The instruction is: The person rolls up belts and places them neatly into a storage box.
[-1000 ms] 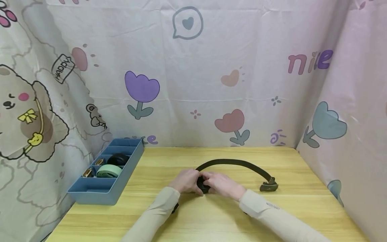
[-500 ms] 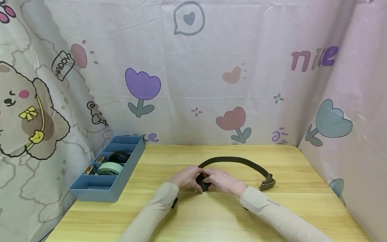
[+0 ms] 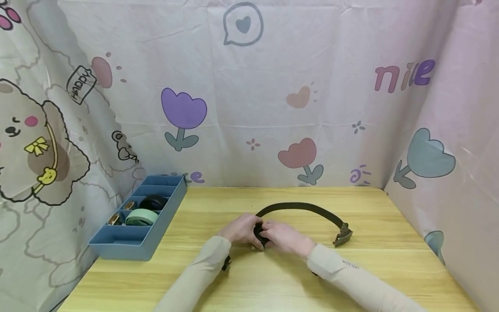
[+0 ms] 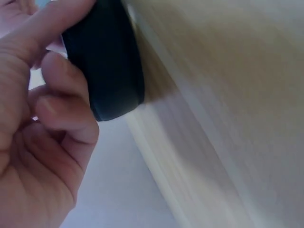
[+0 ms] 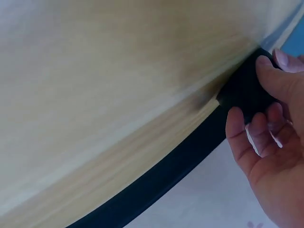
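Observation:
A black belt point(image 3: 300, 206) lies on the wooden table, partly wound into a coil point(image 3: 259, 233) that stands on edge between my two hands. Its loose length arcs behind my right hand to a metal buckle point(image 3: 343, 235). My left hand point(image 3: 242, 230) grips the coil from the left, thumb and fingers curled about it. From the other side my right hand point(image 3: 286, 237) pinches the coil with thumb and fingers. Up close in the left wrist view, the coil's smooth outer band point(image 4: 107, 61) shows. In the right wrist view, the strap point(image 5: 166, 175) runs out of the roll.
A blue divided tray point(image 3: 122, 251) stands at the table's left side. Inside it lie a green coiled belt point(image 3: 141, 217) and a black coiled belt point(image 3: 153, 202), each with a gold-coloured buckle. A printed curtain point(image 3: 249, 86) hangs behind and at both sides.
The buckle end has slid slightly left and turned on the table. Both hands stay around the coil, with small shifts of the right hand's fingers. The head view has tilted a little.

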`<state>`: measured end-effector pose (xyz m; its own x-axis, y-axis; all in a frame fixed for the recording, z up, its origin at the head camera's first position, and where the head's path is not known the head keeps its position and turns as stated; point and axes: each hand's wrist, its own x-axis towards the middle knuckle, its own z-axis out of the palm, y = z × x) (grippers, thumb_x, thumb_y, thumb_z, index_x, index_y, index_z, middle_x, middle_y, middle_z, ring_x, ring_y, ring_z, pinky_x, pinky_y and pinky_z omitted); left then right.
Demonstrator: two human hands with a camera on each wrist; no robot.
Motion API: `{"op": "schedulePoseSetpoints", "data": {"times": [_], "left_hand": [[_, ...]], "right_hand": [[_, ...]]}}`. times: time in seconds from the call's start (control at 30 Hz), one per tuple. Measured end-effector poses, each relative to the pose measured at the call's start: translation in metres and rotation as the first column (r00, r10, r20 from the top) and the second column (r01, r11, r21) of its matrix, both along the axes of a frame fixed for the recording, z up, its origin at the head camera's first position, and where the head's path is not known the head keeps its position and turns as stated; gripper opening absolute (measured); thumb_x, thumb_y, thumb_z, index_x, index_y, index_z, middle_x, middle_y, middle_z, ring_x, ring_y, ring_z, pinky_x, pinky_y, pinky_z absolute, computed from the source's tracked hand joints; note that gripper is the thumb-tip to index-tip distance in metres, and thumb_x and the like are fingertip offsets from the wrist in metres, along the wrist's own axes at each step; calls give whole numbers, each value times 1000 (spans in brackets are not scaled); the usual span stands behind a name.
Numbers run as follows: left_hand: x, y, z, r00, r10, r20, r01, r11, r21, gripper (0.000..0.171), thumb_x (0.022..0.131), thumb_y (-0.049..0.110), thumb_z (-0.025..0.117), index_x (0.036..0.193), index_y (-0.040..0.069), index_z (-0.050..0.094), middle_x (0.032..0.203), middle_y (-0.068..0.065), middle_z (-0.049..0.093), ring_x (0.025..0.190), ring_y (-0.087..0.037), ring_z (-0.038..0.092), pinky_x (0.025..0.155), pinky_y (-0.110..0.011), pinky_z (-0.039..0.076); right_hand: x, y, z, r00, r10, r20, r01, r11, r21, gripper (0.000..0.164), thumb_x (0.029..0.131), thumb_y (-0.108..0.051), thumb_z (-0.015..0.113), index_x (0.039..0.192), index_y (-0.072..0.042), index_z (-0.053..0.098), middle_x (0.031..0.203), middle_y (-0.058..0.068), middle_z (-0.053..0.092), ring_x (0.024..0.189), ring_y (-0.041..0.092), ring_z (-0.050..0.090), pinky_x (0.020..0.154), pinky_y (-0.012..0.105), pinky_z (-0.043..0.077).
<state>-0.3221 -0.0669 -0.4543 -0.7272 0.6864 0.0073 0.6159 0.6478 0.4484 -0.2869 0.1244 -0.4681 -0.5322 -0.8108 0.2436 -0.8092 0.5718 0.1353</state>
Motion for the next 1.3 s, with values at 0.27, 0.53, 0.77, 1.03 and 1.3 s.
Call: {"op": "schedulePoseSetpoints", "data": {"times": [0.27,0.53,0.77,1.03,1.3], "left_hand": [[0,-2,5,997,-70,15,70,997,-37,46,63,25,92,102,25,66,94,13,66,85,-6,59,81,-21,47],[4,-3,3,998,17,68,-19,999,29,46,60,31,93,99,26,71,89,17,65,77,-3,56,74,-20,48],[4,-4,3,1000,17,19,-16,999,-30,56,57,44,93,104,24,71,91,15,67,77,-2,57,73,-21,48],[6,-3,7,996,36,86,-34,999,-26,39,60,35,92,90,20,72,79,12,66,68,-3,56,65,-21,49],[9,-3,5,1000,-21,15,22,1000,-22,44,62,35,92,97,24,68,87,13,65,76,-4,58,71,-19,47]], "right_hand": [[-4,5,7,996,58,64,-58,998,-7,26,82,-22,78,106,-16,72,98,-4,62,89,12,51,77,23,48],[2,0,5,998,61,30,-60,997,-41,16,88,-30,72,99,-18,69,96,-3,61,85,11,56,76,25,51],[0,4,9,993,55,101,-55,998,-2,21,85,-27,75,104,-19,72,99,-4,64,89,10,57,81,25,50],[3,7,11,992,43,117,-43,999,-1,18,85,-28,75,101,-21,70,101,-5,64,90,10,55,79,27,50],[2,4,11,993,87,76,-87,996,-3,16,83,-27,76,97,-20,73,90,-6,58,83,8,51,75,22,47]]}}
